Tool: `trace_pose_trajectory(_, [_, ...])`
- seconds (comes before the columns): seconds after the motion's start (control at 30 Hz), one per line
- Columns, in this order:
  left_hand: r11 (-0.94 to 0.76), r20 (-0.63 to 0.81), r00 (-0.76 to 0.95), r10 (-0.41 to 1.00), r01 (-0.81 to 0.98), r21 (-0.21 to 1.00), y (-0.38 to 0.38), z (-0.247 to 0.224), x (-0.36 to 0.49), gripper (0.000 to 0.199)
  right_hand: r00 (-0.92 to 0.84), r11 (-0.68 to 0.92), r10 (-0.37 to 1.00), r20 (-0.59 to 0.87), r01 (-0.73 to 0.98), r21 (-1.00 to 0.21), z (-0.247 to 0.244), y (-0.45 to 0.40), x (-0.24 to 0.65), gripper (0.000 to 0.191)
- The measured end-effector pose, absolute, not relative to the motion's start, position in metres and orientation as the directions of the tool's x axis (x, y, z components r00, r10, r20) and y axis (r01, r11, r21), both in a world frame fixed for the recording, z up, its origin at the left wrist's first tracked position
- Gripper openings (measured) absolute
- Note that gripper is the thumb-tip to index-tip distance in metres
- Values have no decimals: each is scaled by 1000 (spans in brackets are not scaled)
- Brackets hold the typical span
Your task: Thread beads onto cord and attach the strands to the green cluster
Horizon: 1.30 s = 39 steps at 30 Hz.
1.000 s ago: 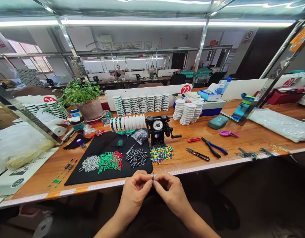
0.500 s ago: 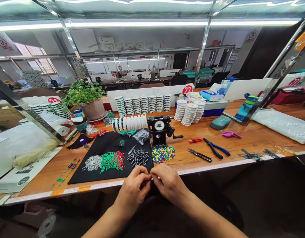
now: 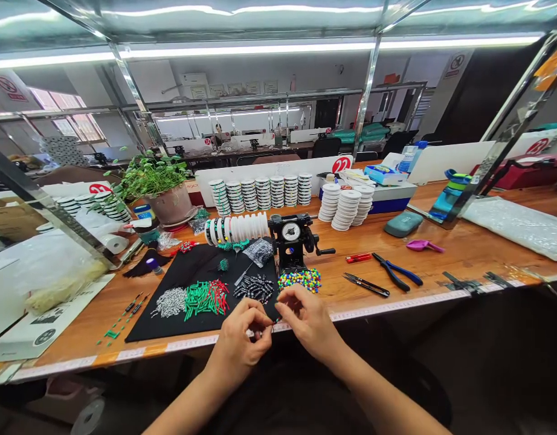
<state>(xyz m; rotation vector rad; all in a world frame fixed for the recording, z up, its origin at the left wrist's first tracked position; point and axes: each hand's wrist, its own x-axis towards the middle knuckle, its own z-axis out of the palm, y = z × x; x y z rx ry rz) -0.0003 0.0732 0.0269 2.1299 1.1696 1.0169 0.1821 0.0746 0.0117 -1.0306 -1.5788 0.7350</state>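
Observation:
Over the table's front edge, my left hand (image 3: 244, 335) is closed, thumb and forefinger pinched together on something tiny and dark. My right hand (image 3: 310, 317) faces it, its thumb and bent forefinger curled in a pinch; the small item between the hands is too fine to name. Just beyond them lie a heap of black beads (image 3: 255, 289) on a black mat (image 3: 170, 326) and a heap of multicoloured beads (image 3: 301, 279). Farther left on the mat are green and red tube pieces (image 3: 206, 298) and small silver-grey pieces (image 3: 171, 302).
A black hand-cranked winder (image 3: 292, 238) carries a row of white spools (image 3: 242, 228) behind the heaps. To the right lie thread snips (image 3: 366, 284), blue-handled pliers (image 3: 397, 272) and a purple scoop (image 3: 424, 246). Stacked spools (image 3: 348, 208) and a potted plant (image 3: 165, 202) stand at the back.
My hands have drawn slightly apart at the fingertips. The right hand's fingers have risen a little, and the left has shifted slightly down and left.

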Motion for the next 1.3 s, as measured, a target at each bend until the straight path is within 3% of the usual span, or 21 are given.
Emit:
trace_pose_trajectory(0.13, [-353,254,282,925,391,850,66,26,2,9,-32,346,936,352,276,-896,4,47,180,17])
trace_pose_trajectory(0.33, [-256,190,236,953,289,922,66,19,5,10,-68,292,956,284,213,-933,-5,42,171,12])
trace_pose_trajectory(0.43, [-44,11,234,972,135,990,67,20,8,22,-45,275,961,272,204,-939,-7,44,171,9])
trace_pose_trajectory(0.53, [243,-227,272,935,-25,970,63,24,13,34,-44,254,967,250,156,-955,-10,46,172,9])
trace_pose_trajectory(0.63, [353,-304,287,908,-137,926,59,28,16,37,-9,255,967,255,27,-967,-14,48,171,8])
trace_pose_trajectory(0.73, [348,-288,283,915,-193,917,56,28,18,35,50,297,954,295,-42,-954,-16,49,170,7])
trace_pose_trajectory(0.83, [324,-266,267,926,-200,925,56,27,20,35,103,384,917,386,46,-922,-15,46,168,4])
trace_pose_trajectory(1.0, [193,-163,201,966,-141,971,59,19,19,33,86,493,853,514,187,-850,-9,38,169,15])
trace_pose_trajectory(1.3, [-50,48,150,987,8,999,60,15,16,23,1,374,926,378,149,-916,-4,36,172,10])
